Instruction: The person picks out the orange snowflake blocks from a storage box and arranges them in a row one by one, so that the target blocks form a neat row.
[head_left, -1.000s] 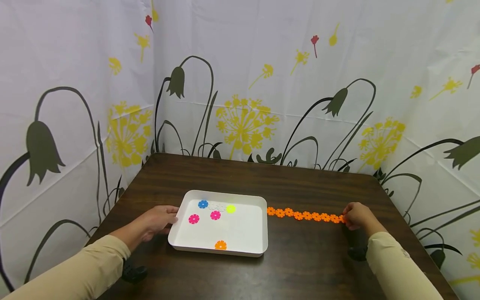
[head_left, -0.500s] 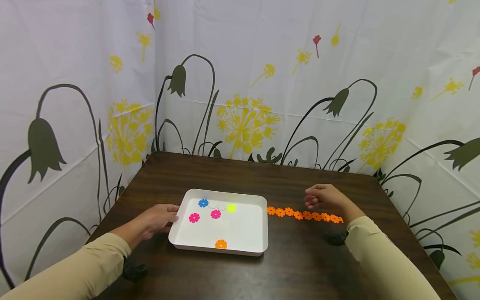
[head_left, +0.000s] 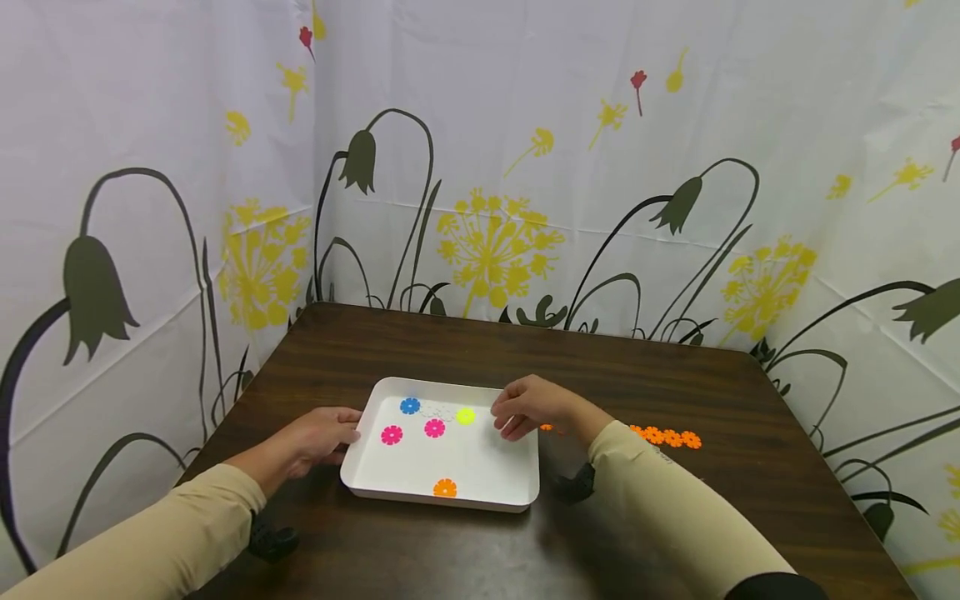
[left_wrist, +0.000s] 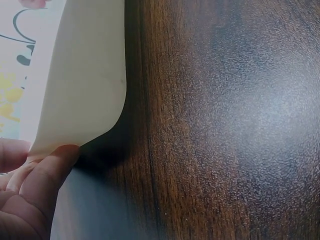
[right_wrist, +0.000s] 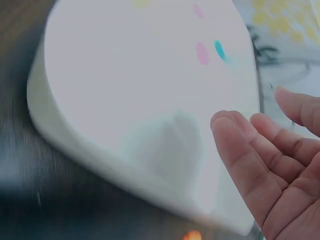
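My left hand point(head_left: 318, 440) pinches the left rim of a white rectangular tray point(head_left: 487, 471); the left wrist view shows thumb and fingers on either side of the tray wall point(left_wrist: 87, 75). Inside lie flower-shaped plastic discs: a blue disc point(head_left: 410, 406), two pink discs point(head_left: 392, 435), a yellow disc point(head_left: 466, 416), an orange disc point(head_left: 445, 487) and some white discs point(head_left: 437, 412) that barely stand out. Over the tray's right side hovers my right hand point(head_left: 536, 407), fingers loosely bent; in the right wrist view point(right_wrist: 270, 165) nothing shows between them.
To the tray's right, a row of overlapping orange discs point(head_left: 672, 438) lies on the dark wooden table point(head_left: 420, 342), partly hidden behind my right forearm. A white curtain point(head_left: 487, 100) with printed flowers hangs behind and beside the table.
My right hand has let go of the right end of the orange row and swung left, to above the tray's right side. My left hand stays on the tray.
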